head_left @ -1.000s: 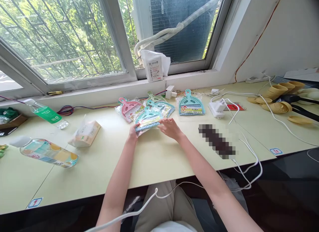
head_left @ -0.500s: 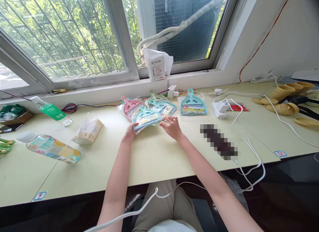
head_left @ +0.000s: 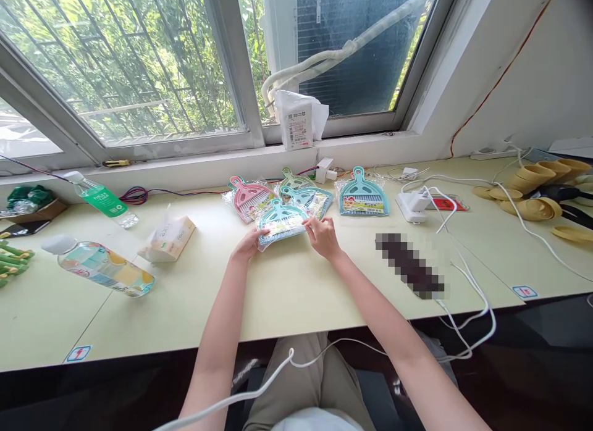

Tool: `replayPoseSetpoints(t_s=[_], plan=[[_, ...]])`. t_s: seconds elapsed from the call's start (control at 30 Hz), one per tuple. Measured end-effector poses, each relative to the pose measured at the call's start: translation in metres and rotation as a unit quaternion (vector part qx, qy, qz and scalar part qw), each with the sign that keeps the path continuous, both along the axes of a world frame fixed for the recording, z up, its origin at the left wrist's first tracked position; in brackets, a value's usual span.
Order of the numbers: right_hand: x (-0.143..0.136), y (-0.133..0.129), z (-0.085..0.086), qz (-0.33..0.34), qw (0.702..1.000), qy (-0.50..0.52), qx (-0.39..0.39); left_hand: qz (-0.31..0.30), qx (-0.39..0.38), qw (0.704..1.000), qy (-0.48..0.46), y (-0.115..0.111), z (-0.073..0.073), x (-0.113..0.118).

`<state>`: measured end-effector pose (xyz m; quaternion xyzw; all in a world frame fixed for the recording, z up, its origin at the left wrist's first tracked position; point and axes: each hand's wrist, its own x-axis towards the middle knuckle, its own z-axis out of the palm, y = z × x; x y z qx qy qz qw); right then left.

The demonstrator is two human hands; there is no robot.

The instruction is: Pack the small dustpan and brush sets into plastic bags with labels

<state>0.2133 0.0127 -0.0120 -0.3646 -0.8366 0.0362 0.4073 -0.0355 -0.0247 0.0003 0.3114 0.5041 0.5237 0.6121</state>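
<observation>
Between my two hands is a light-blue mini dustpan and brush set (head_left: 281, 221) in a clear wrapper, tilted up towards me. My left hand (head_left: 248, 244) is closed on its left lower corner. At its right edge, my right hand (head_left: 323, 236) pinches the wrapper with thumb and fingers. Just behind lie a pink dustpan set (head_left: 250, 196), a green dustpan set (head_left: 295, 179) and another blue dustpan set (head_left: 312, 199), partly overlapping. A separate turquoise dustpan set (head_left: 362, 195) lies to the right, also wrapped.
On the left of the table (head_left: 296, 295) are a tissue pack (head_left: 167, 239), a juice bottle (head_left: 106, 268) lying down and a green-labelled bottle (head_left: 102, 199). White plugs (head_left: 414, 205) with trailing cables and several yellow cups (head_left: 532, 181) are on the right. A box (head_left: 299, 125) stands on the sill.
The held dustpan set has turned more level and shifted slightly right in view, with both hands still on it. The whole view has also shifted a little.
</observation>
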Motion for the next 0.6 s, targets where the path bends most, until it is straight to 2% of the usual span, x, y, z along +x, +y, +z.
replayPoseSetpoints(t_s=[0.13, 0.33, 0.4, 0.47, 0.6], plan=[[0.0, 0.002, -0.002, -0.049, 0.999, 0.015, 0.016, -0.054, 0.014, 0.998, 0.005, -0.004, 0.001, 0.006], [-0.001, -0.002, 0.006, -0.123, 0.98, 0.155, -0.007, -0.084, 0.075, 0.994, 0.014, -0.012, 0.015, 0.019], [-0.001, -0.003, 0.01, -0.106, 0.971, 0.212, -0.042, -0.088, 0.099, 0.991, 0.028, -0.015, 0.021, 0.024], [-0.002, -0.001, 0.01, -0.059, 0.956, 0.266, -0.107, -0.088, 0.116, 0.988, 0.044, -0.017, 0.025, 0.027], [-0.002, 0.01, 0.001, -0.007, 0.895, 0.365, -0.256, -0.072, 0.118, 0.988, 0.069, -0.018, 0.029, 0.033]])
